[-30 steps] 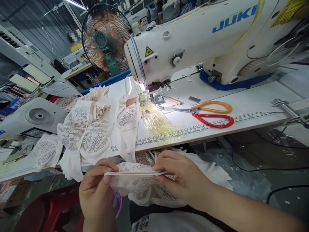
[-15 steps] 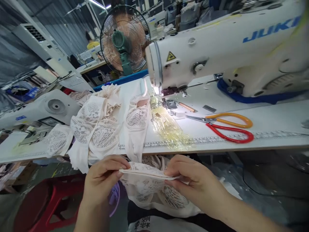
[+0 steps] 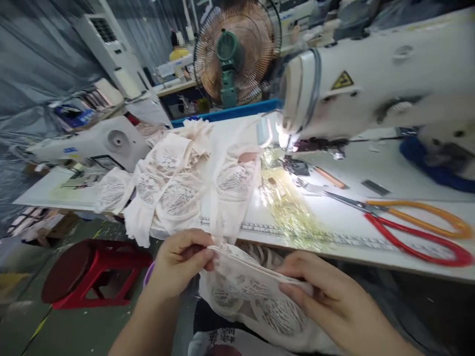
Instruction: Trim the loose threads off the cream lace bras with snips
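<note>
A pale lace bra (image 3: 256,296) is stretched between my hands, in front of the table edge and above my lap. My left hand (image 3: 181,259) pinches one end of its folded edge between thumb and fingers. Further right along the same edge, my right hand (image 3: 322,291) grips it in a similar pinch. Behind the held piece, another pale lace bra (image 3: 235,183) lies on the table and reaches over its front edge. To its left is a heap of lace bras (image 3: 178,195).
A sewing machine (image 3: 356,89) stands at the right, its lamp lit. Scissors with orange and red handles (image 3: 419,220) lie before it, near yellowish clear film (image 3: 289,202). A second machine (image 3: 111,143) is left. A fan (image 3: 237,54) stands behind; a red stool (image 3: 96,272) is on the floor.
The view has swung left, so the table things appear further right. Both hands still hold the bra, whose edge now slopes down towards my right hand.
</note>
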Action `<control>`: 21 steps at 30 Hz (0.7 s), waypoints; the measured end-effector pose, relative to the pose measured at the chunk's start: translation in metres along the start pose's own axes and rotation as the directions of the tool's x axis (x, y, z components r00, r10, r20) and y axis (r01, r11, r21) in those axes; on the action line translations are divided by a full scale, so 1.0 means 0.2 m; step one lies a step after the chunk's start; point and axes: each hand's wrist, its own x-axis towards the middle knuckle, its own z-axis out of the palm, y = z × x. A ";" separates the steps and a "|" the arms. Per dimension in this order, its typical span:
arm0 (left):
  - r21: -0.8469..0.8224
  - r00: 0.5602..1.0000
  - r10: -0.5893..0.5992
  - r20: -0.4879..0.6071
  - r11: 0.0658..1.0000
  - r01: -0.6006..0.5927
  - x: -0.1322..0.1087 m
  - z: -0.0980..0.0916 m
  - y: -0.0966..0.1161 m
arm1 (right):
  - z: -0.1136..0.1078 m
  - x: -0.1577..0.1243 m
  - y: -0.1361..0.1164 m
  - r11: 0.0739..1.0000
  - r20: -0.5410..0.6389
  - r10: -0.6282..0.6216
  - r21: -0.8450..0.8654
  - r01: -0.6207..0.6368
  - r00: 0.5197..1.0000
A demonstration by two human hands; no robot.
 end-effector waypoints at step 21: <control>0.472 0.553 0.285 0.783 0.306 -0.827 0.05 0.20 0.03 | 0.07 -0.06 -0.02 0.973 -0.201 -0.208 -0.145 0.181 0.957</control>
